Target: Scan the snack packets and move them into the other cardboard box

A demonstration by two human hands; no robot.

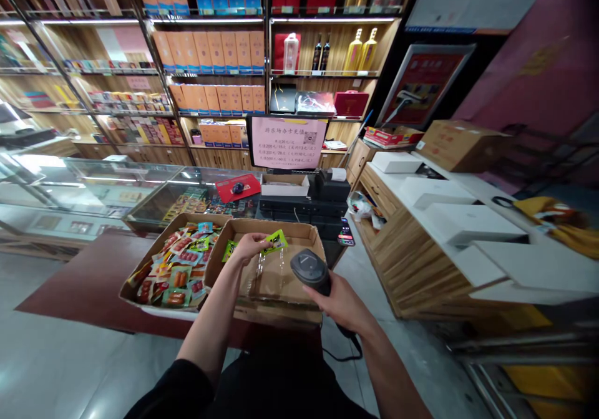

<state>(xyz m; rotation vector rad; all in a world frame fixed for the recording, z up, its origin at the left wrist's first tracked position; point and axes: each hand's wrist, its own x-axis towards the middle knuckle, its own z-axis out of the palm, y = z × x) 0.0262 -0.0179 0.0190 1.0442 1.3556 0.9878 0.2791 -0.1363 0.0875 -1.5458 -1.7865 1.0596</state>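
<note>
My left hand [251,247] pinches a small green snack packet [275,242] by its edge, above an open cardboard box [219,263]. Wrapped in my right hand [344,297] is a dark grey barcode scanner [309,269], its head tilted toward the packet. Another green packet [229,250] lies in the box behind my left wrist, with clear plastic wrap on the box floor. To the left, a second cardboard box [133,294] holds many colourful packaged snacks, some of them sausages [176,297]. The scanner's cord [344,359] hangs below my right hand.
Beyond the boxes stand a monitor with a pink notice [287,141], a white tray [284,186] and a receipt printer [332,185]. A phone [345,232] lies at the right. Glass display cases [103,188] extend left; a wooden cabinet [374,250] with white boxes is right.
</note>
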